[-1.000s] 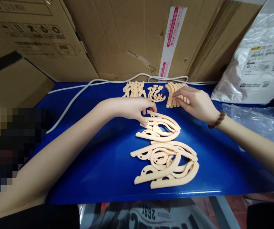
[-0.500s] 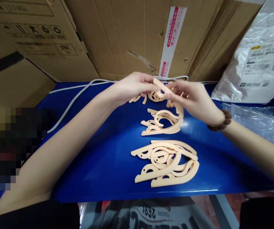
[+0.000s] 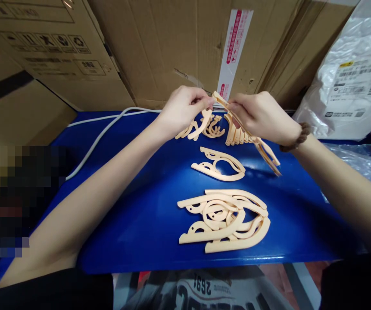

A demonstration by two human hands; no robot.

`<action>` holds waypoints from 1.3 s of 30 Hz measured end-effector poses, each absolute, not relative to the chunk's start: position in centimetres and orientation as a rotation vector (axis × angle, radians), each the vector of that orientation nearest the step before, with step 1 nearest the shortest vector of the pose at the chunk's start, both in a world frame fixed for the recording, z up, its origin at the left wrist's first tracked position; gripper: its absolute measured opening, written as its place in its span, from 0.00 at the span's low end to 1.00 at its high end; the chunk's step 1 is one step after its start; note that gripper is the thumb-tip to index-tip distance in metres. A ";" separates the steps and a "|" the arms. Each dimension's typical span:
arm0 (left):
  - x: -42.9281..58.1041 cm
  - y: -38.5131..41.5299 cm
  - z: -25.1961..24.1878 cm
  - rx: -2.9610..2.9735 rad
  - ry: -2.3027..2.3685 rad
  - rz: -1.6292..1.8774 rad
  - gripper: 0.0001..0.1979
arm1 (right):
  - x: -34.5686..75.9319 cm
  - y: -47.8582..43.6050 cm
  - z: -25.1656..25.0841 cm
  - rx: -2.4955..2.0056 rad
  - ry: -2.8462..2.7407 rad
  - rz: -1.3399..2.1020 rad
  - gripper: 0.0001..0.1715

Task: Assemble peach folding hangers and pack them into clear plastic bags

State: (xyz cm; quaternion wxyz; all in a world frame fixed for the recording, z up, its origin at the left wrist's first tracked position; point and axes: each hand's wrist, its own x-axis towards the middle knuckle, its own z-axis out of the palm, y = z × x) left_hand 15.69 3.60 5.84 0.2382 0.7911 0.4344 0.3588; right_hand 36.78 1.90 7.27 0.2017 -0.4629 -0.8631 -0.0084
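My right hand (image 3: 259, 114) grips a cream plastic folding hanger (image 3: 267, 156), folded narrow and seen edge-on, slanting down to the right. The fingertips of my left hand (image 3: 183, 110) are pinched together at the hanger's upper end. Just under my left hand is a curved cream piece (image 3: 201, 125); whether it is held or lies on the pile is unclear. Nearer me lies one folded hanger (image 3: 229, 175) flat on the blue table (image 3: 133, 206). A stack of several folded hangers (image 3: 229, 245) lies close to the front edge.
Behind the hangers are loose curved hooks (image 3: 216, 131) and a row of cream hanger arms (image 3: 235, 137). A white cable (image 3: 91, 159) runs along the left and back. Cardboard boxes (image 3: 159, 51) wall the rear, and a white bubble mailer (image 3: 350, 86) leans at the right.
The hanger pieces between my hands have turned, and the hanger now slants right and down, edge-on. Both hands have risen slightly. The middle hanger on the table is now uncovered.
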 end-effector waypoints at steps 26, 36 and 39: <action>16.8 5.5 4.1 1.402 0.761 0.727 0.22 | 38.8 3.7 7.9 -1.135 -1.313 0.599 0.15; 16.5 4.9 5.0 1.021 0.662 0.984 0.11 | 36.7 2.2 6.5 -1.383 -2.044 0.078 0.17; 17.1 4.4 5.3 1.056 0.682 0.948 0.10 | 36.0 1.9 6.1 -1.439 -2.032 0.031 0.21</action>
